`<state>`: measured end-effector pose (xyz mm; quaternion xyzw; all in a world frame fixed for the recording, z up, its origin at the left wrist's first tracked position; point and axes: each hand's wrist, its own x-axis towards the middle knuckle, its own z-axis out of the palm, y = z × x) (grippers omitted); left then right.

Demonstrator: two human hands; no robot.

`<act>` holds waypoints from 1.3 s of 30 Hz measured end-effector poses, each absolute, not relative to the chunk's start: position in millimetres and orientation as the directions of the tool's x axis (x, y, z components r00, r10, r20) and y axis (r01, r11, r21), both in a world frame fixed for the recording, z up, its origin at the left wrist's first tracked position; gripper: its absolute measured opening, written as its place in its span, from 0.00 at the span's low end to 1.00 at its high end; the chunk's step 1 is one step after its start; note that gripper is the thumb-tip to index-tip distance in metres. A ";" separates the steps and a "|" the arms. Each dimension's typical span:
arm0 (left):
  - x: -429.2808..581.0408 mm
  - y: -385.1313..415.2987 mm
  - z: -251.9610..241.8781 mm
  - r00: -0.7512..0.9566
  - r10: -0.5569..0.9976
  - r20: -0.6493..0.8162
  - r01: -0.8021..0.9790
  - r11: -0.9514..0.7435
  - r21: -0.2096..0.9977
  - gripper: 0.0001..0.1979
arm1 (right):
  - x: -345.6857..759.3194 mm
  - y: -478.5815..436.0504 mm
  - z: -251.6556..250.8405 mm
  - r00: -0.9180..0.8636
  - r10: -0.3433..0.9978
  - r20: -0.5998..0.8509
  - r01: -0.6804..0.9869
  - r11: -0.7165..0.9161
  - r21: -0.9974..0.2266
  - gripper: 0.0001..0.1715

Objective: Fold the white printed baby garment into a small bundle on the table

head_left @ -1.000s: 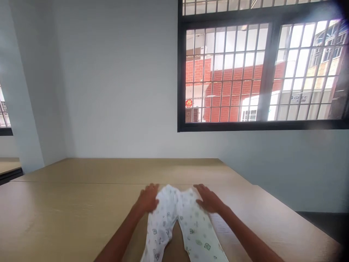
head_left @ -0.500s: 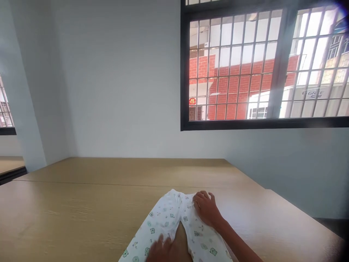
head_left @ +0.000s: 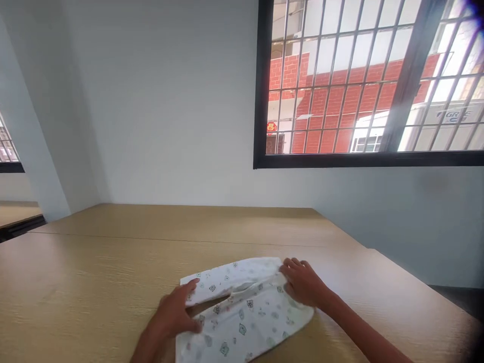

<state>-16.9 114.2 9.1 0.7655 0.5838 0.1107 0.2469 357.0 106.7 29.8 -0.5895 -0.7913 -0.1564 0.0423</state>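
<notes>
Fingers, left hand: flat, loose on white printed cotton baby trousers, lower centre.
Fingers, right hand: curled, gripping waistband.
Bench: light wood.

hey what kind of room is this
Probably a bare workroom or spare indoor room: a large wooden table against a plain white wall, a barred window facing a brick building, and both hands on small printed pants.

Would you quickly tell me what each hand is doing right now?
Left hand: open, resting flat on the white printed baby trousers.
Right hand: fingers curled, pressing on the trousers' end; whether it grips cannot be told.
</notes>
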 end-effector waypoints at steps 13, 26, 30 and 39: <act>-82.4 108.5 12.5 0.554 0.788 0.267 0.522 -0.579 0.627 0.17 | 364.0 -5.9 48.1 -0.219 0.917 0.334 0.768 0.373 -0.520 0.14; -49.3 141.1 31.3 0.441 0.881 0.174 0.679 -0.454 0.577 0.21 | 377.2 28.9 52.0 -0.048 0.984 0.169 0.866 0.126 -0.485 0.29; 12.3 69.9 4.9 0.442 0.870 0.220 0.548 -0.456 0.702 0.25 | 347.5 22.5 37.1 -0.212 0.961 0.178 0.883 0.266 -0.386 0.20; 38.8 79.4 18.1 0.658 0.750 0.062 0.604 -0.576 0.550 0.44 | 245.3 -67.9 55.3 -0.167 0.982 -0.086 0.949 0.137 -0.283 0.09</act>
